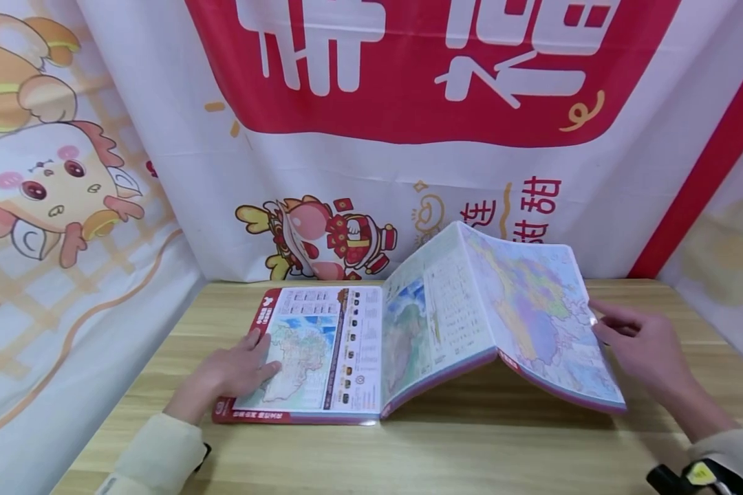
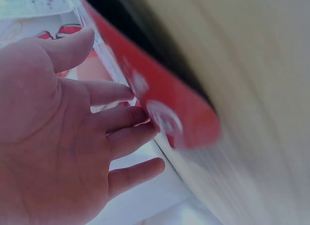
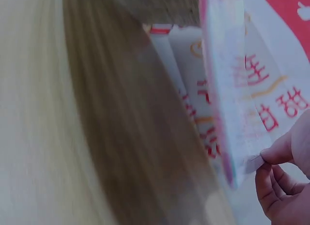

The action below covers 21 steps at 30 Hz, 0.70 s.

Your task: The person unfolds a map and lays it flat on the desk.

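Note:
A folding map (image 1: 433, 330) with printed panels and red corners stands partly unfolded on the table. Its left panel (image 1: 359, 357) lies flat, while the other two rise to a peak like a tent. My left hand (image 1: 235, 371) rests on the flat panel near its left edge, fingers extended. In the left wrist view, the fingers of the left hand (image 2: 72, 133) are close to the red corner (image 2: 179, 118) of the map. Between thumb and forefinger, my right hand (image 1: 647, 350) pinches the map's right edge. The right wrist view shows the right hand (image 3: 286, 176) gripping a small pale tab (image 3: 254, 163) there.
The wood-grain table (image 1: 458, 454) extends around the map. Behind it hangs a white cloth (image 1: 173, 158) with a red printed panel and characters. Another printed cloth (image 1: 117, 289) borders the left side.

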Each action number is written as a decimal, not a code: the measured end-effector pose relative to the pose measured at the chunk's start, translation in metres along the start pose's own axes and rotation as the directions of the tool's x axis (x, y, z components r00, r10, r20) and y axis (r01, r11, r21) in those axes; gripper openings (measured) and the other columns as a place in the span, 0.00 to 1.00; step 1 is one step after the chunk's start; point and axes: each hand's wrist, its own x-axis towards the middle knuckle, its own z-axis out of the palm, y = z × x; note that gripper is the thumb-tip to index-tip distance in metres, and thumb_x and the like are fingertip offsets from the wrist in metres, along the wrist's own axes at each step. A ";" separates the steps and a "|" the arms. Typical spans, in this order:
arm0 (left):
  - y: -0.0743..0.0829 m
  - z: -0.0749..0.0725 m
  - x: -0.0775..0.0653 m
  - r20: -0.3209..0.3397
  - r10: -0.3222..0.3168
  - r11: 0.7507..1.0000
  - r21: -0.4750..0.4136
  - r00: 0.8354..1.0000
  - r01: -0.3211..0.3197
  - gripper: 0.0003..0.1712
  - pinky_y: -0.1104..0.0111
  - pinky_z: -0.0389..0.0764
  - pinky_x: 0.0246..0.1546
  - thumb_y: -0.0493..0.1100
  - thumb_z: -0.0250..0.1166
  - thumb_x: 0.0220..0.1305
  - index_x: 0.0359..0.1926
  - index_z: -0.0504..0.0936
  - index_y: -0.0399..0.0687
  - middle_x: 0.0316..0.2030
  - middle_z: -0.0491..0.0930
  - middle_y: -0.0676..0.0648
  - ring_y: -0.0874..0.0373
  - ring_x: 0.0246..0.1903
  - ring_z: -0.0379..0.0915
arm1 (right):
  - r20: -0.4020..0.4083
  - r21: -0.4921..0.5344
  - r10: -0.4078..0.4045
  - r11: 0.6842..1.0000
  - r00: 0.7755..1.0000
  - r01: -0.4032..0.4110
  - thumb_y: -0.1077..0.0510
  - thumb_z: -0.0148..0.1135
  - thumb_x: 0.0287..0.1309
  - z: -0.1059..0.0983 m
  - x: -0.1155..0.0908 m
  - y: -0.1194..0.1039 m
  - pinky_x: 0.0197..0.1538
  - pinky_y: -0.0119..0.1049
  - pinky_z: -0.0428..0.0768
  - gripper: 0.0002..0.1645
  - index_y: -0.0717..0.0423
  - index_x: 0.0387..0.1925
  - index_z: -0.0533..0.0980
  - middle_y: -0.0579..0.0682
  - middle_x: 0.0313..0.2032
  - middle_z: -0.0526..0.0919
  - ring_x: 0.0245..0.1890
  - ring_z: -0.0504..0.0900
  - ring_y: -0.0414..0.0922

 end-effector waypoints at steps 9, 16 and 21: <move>-0.022 -0.005 0.008 0.011 -0.071 0.997 -0.017 0.997 0.071 0.54 0.29 0.58 0.75 0.66 0.52 0.79 0.82 0.47 0.28 0.81 0.38 0.22 0.22 0.80 0.40 | 0.048 -0.141 -0.029 0.989 0.998 0.035 0.55 0.59 0.75 -0.005 0.003 0.035 0.32 0.29 0.73 0.30 0.60 0.73 0.73 0.68 0.50 0.84 0.42 0.78 0.54; -0.033 -0.005 0.011 0.009 -0.105 0.994 -0.018 0.994 0.105 0.56 0.26 0.55 0.75 0.67 0.52 0.78 0.81 0.45 0.25 0.81 0.37 0.20 0.21 0.80 0.38 | 0.115 -0.199 0.023 0.980 0.993 0.001 0.56 0.59 0.72 -0.004 0.008 0.051 0.35 0.33 0.72 0.32 0.64 0.73 0.71 0.76 0.55 0.81 0.42 0.78 0.57; -0.035 -0.005 0.012 0.009 -0.096 0.995 -0.010 0.995 0.096 0.56 0.26 0.55 0.74 0.67 0.52 0.79 0.81 0.45 0.25 0.81 0.37 0.20 0.22 0.80 0.38 | 0.130 -0.234 0.058 0.972 0.990 -0.026 0.58 0.59 0.71 -0.002 0.012 0.060 0.35 0.35 0.70 0.32 0.66 0.72 0.70 0.78 0.56 0.79 0.41 0.76 0.58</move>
